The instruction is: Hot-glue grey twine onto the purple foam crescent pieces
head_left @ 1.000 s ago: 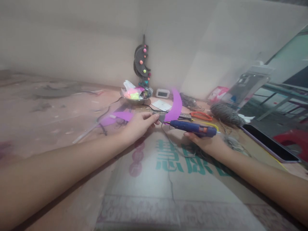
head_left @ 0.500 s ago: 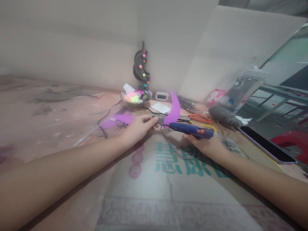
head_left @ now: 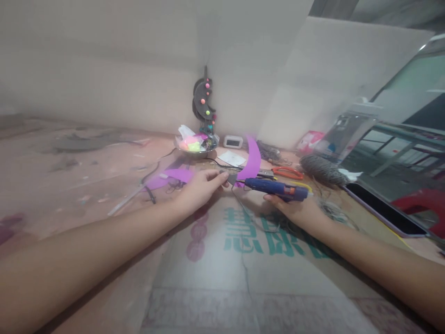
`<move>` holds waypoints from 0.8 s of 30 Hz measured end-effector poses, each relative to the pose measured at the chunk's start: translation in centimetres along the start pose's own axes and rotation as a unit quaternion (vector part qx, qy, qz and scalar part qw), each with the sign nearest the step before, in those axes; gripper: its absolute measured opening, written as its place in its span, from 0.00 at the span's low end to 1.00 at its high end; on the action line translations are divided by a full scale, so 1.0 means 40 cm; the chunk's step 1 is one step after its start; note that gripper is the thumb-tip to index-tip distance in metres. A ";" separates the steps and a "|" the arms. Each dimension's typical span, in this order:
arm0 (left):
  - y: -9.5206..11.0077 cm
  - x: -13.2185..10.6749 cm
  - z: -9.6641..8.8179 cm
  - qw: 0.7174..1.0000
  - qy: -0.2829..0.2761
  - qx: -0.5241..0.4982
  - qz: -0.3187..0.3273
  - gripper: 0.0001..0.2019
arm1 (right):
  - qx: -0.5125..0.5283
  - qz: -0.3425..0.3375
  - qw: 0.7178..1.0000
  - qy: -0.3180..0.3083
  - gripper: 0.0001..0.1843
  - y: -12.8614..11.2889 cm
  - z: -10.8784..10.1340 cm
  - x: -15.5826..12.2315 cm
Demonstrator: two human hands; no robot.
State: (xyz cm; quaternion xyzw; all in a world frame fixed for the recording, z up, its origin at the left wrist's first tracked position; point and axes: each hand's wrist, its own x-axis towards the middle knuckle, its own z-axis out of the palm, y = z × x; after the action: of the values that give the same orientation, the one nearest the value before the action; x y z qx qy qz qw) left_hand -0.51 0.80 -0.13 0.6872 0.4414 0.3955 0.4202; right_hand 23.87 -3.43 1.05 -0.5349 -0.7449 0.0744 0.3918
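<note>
Between the thumb and fingers of my left hand [head_left: 205,188] is a small dark grey piece [head_left: 232,177], with a grey yarn strand [head_left: 239,200] hanging below it. My right hand [head_left: 295,208] is wrapped round a blue hot glue gun [head_left: 274,187]. The gun's nozzle points left, and its tip is at the grey piece; whether they touch I cannot tell. Just behind the tip stands a curved purple strip [head_left: 253,160]. Another purple strip [head_left: 179,175] lies behind my left wrist. Under both hands is a printed cardboard sheet [head_left: 215,283].
At the back, a bowl [head_left: 198,153] holds colourful bits below a dark crescent ornament [head_left: 201,99]. A small white clock [head_left: 233,142], orange-handled pliers [head_left: 288,173], a grey yarn ball [head_left: 321,170], a clear container [head_left: 349,132] and a phone [head_left: 385,208] are around the right side.
Both hands stay almost still, the glue gun tip remaining at the grey piece. The camera view has tilted slightly, so the background sits a little lower.
</note>
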 end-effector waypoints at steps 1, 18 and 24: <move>0.001 0.000 0.000 1.000 -0.001 0.000 0.000 0.21 | -0.004 0.004 1.000 0.003 0.09 0.000 0.000 0.000; 0.002 -0.002 0.003 1.000 -0.007 -0.008 0.004 0.18 | 0.006 0.029 0.999 0.015 0.08 -0.006 -0.002 0.001; 0.008 -0.005 0.003 1.000 -0.007 0.002 0.005 0.18 | 0.006 0.026 0.999 0.021 0.07 -0.007 -0.003 0.003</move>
State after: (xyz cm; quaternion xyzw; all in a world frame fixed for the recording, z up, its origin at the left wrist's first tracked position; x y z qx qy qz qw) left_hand -0.38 0.50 0.08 0.6926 0.4358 0.3923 0.4201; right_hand 23.72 -3.47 1.33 -0.5534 -0.7216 0.0778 0.4087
